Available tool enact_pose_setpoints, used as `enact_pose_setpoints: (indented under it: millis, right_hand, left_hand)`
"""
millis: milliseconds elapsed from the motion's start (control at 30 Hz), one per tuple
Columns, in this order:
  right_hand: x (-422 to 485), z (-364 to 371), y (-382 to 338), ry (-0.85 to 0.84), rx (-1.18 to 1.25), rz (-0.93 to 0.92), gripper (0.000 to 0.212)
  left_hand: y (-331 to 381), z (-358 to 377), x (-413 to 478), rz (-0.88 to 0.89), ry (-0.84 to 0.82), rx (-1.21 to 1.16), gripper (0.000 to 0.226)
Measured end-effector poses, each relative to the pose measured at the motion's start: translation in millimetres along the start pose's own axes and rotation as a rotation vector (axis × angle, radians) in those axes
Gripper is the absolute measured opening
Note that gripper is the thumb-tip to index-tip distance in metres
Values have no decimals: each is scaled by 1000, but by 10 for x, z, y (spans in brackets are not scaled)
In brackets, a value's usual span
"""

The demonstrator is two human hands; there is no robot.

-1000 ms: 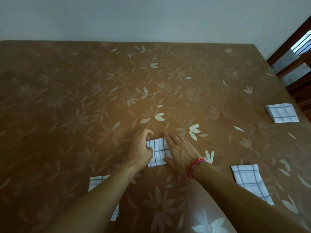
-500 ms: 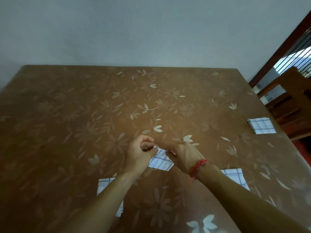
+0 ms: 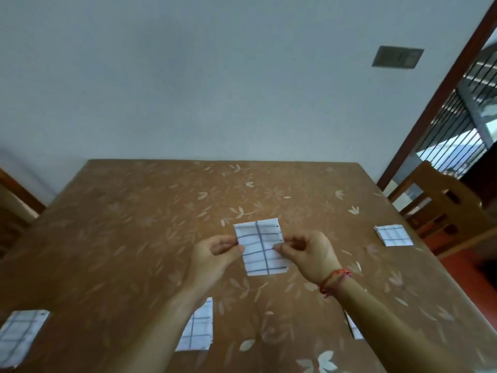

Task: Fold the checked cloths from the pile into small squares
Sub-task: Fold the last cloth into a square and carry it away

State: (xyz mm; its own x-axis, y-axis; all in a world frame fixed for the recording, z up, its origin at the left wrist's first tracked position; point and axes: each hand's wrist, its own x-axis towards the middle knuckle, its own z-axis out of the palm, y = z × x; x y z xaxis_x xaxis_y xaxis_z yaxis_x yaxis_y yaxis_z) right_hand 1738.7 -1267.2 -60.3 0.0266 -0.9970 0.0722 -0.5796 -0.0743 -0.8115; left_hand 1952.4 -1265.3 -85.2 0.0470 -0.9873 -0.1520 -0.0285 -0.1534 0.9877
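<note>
Head view, single frame. Both hands are raised over the brown worktop with pale flower-and-leaf print point(image 3: 134, 238).

Held item: a white cloth with dark blue check lines, folded into a small rectangle point(image 3: 262, 247). It sits between the two hands, in front of the worktop's middle, its face turned toward the camera. One vertical line runs down its centre; the top edge tilts slightly. Whether its lower edge touches the worktop cannot be told.

Left hand point(image 3: 215, 258): thumb and fingers pinched closed on the cloth's left edge, about halfway down.

Right hand point(image 3: 309, 254): fingers curled, thumb and fingertips pinched on the cloth's right edge at similar height. A red thread bracelet point(image 3: 334, 279) circles the right wrist.

Other folded checked cloths lie flat on the worktop:
- far right, near the worktop edge point(image 3: 392, 235), a small square;
- near left corner point(image 3: 20, 336), partly cut by the frame;
- under the left forearm point(image 3: 199, 332), partly hidden;
- under the right forearm point(image 3: 354, 329), only a sliver visible.

All four lie well apart from each other and from the held cloth.

Surroundings: plain pale wall point(image 3: 215, 90) behind the worktop, a grey switch plate point(image 3: 397, 57) on it at upper right. A wooden chair point(image 3: 443, 211) stands just beside the worktop's right edge, with a barred window point(image 3: 457, 130) beyond it.
</note>
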Motion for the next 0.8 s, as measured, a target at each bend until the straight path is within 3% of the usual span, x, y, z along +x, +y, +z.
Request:
enact_pose_setpoints:
  millis: [167,467,600,800]
  right_hand:
    - [-230,37,-258,-4,169,58,9]
    - [-410,241,-560,-178,354,44,6]
    - [-403,291,-696,-181,370,28,6]
    - [-381,623,-997,-301,399,-41,5]
  left_hand:
    - [180,-153,-273,64,30,8,9]
    - [322,-437,-620,83,115,24,7]
    - [337,-548,-696,87,125,13,7]
    - [406,-953,-1022,128,267,38,11]
